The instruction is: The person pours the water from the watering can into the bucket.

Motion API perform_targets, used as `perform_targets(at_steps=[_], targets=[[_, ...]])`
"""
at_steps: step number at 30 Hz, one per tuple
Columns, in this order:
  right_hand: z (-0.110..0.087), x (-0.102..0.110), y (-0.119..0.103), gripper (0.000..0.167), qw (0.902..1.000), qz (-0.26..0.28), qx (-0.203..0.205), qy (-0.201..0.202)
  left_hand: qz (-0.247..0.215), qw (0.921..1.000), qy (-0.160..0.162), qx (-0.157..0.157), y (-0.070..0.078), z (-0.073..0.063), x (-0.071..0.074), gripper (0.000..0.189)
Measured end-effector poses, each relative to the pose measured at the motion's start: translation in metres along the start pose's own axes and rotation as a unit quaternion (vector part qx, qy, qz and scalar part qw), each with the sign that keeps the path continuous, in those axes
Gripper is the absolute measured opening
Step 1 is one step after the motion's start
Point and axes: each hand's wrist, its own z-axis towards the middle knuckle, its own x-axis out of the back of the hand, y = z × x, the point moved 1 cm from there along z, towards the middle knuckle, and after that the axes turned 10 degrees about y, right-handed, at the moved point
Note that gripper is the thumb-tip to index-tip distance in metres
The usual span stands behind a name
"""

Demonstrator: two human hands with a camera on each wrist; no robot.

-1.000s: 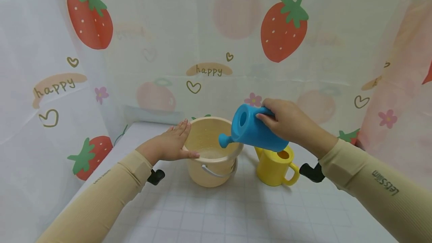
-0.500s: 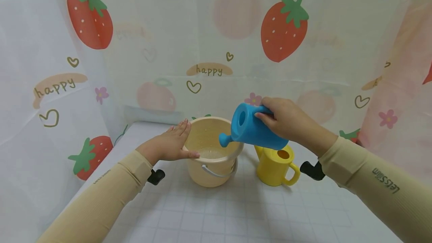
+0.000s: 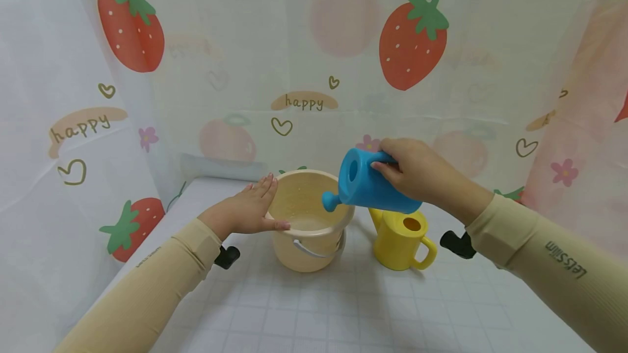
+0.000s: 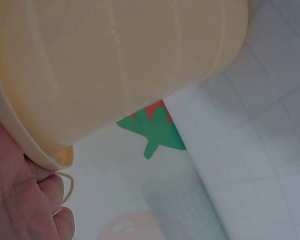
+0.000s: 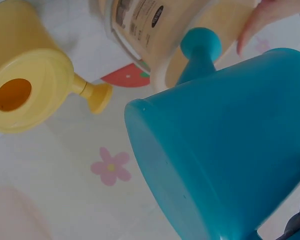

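Observation:
In the head view, a cream bucket [image 3: 299,255] stands upright in the middle of the table. My left hand [image 3: 247,206] rests on its left rim, fingers straight and thumb spread along the near edge. The left wrist view shows the fingers [image 4: 52,192] against the outside of that rim. With my right hand [image 3: 417,170] I grip the handle of a blue watering can [image 3: 378,187]. The can is tilted, its spout head [image 3: 331,201] pointing down over the bucket's opening. Some clear droplets seem to lie inside the bucket, too small to be sure.
A yellow watering can [image 3: 396,244] stands upright to the right of the bucket, below the blue one. The bucket's pale carrying handle [image 3: 314,254] hangs down its front. A white table [image 3: 294,315] with a grid pattern lies beneath, and a strawberry-print curtain [image 3: 235,70] hangs behind.
My right hand has lifted the blue watering can slightly, and its spout head has shifted a little up and to the right. My left hand has stayed on the rim.

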Motion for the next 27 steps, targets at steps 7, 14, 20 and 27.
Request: perform_targets(at_steps=[7, 14, 20, 27], targets=[[0.0015, 0.0021, -0.0029, 0.018, 0.9998, -0.009, 0.016, 0.003, -0.003, 1.0000, 0.002, -0.001, -0.0003, -0.0004, 0.0010, 0.117], [0.0040, 0.0025, -0.0043, 0.019, 0.9997, -0.013, 0.019, 0.001, 0.001, 1.0000, -0.001, -0.001, -0.0018, 0.0012, -0.0020, 0.117], [0.0073, 0.0033, -0.0056, 0.016, 0.9989, -0.019, 0.042, 0.012, 0.000, 1.0000, -0.001, -0.003, -0.0010, 0.0003, -0.0009, 0.118], [0.0100, 0.0055, -0.0074, 0.015, 0.9980, -0.019, 0.059, 0.013, 0.000, 1.0000, -0.001, -0.002, -0.0003, -0.0006, -0.0001, 0.119]])
